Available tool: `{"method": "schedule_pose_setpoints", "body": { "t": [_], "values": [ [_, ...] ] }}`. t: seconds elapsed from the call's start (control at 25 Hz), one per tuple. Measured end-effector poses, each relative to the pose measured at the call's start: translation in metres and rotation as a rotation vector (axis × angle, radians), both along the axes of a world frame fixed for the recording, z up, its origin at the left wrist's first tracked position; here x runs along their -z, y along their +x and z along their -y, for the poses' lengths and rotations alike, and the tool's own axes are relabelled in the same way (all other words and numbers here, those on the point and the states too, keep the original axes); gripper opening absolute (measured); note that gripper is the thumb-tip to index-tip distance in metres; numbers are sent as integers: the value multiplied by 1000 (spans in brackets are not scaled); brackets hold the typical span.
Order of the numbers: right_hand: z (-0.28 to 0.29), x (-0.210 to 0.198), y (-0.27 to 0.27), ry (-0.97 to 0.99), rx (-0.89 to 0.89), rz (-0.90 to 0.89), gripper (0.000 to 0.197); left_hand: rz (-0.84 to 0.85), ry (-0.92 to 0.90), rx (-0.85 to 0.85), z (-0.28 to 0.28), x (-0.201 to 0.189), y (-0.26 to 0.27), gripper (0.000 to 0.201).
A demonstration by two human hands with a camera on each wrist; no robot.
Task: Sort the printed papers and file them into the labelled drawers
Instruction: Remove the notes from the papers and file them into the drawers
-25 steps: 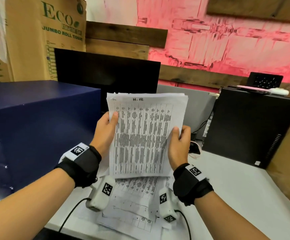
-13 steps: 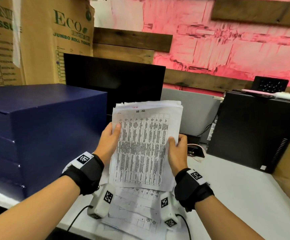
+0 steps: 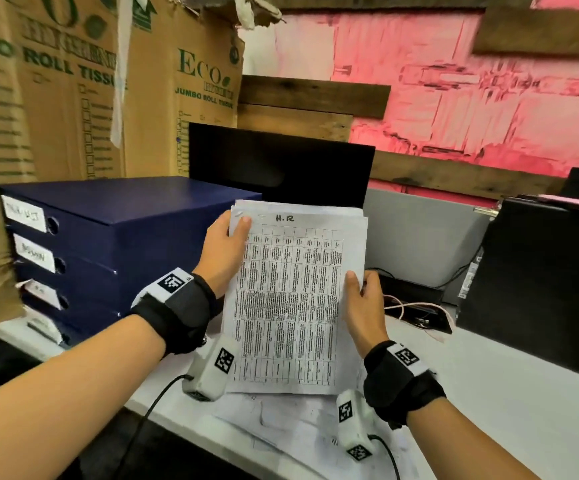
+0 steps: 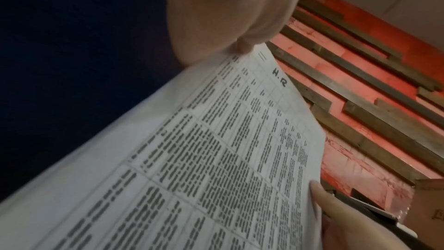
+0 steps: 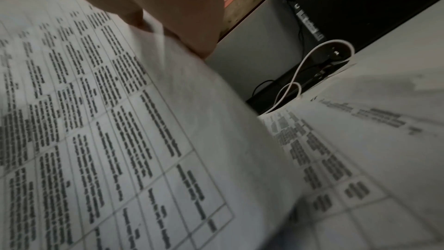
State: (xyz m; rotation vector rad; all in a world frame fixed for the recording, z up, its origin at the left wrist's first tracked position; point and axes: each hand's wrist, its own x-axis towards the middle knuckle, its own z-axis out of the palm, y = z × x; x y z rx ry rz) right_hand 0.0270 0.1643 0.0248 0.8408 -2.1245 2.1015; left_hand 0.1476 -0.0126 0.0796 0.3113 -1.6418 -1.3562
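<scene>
Two bare hands are holding a sheaf of white printed papers (image 3: 298,299), upright above the white desk surface (image 3: 509,403) and just right of the dark blue stack of labelled drawers (image 3: 108,251). Left hand (image 3: 224,252) is gripping the upper left edge, its thumb (image 3: 243,225) lying across the front near the top corner and the fingers hidden behind the sheets; right hand (image 3: 364,306) is gripping the right edge lower down, thumb pressed on the front. Handwritten letters "H.R" are heading the top sheet, above a printed table of blurred text. Four white labels are showing on the drawer fronts, their writing too blurred to read. More loose white printed sheets (image 3: 281,424) are lying flat on the desk below the held sheaf. Behind the papers a black monitor (image 3: 281,164) is standing; brown cardboard cartons (image 3: 73,91) printed "JUMBO ROLL TISSUE" are rising behind the drawers, and a black computer case (image 3: 537,285) is standing at the right with a white cable (image 5: 312,64) coiled beside it.
</scene>
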Motion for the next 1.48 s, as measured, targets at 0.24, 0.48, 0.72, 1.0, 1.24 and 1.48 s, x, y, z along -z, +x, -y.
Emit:
{"method": "schedule_pose_setpoints", "body": {
  "t": [0.24, 0.48, 0.72, 1.0, 1.24, 1.48],
  "values": [
    [25, -3, 31, -68, -210, 58, 18, -67, -186, -346, -1, -4, 50, 28],
    [54, -7, 72, -76, -273, 3, 22, -94, -307, -486, 8, -7, 109, 33],
    [62, -6, 98, -10, -285, -153, 28, 8, -50, -476, 57, 42, 165, 17],
    [68, 13, 104, 59, -273, -197, 31, 615, 53, -506, 129, 116, 190, 13],
    [77, 9, 114, 84, -313, -202, 29, 554, 144, -479, 140, 125, 179, 32],
    [88, 6, 119, 95, -305, -231, 32, 713, 140, -313, 158, 122, 190, 54]
  ]
}}
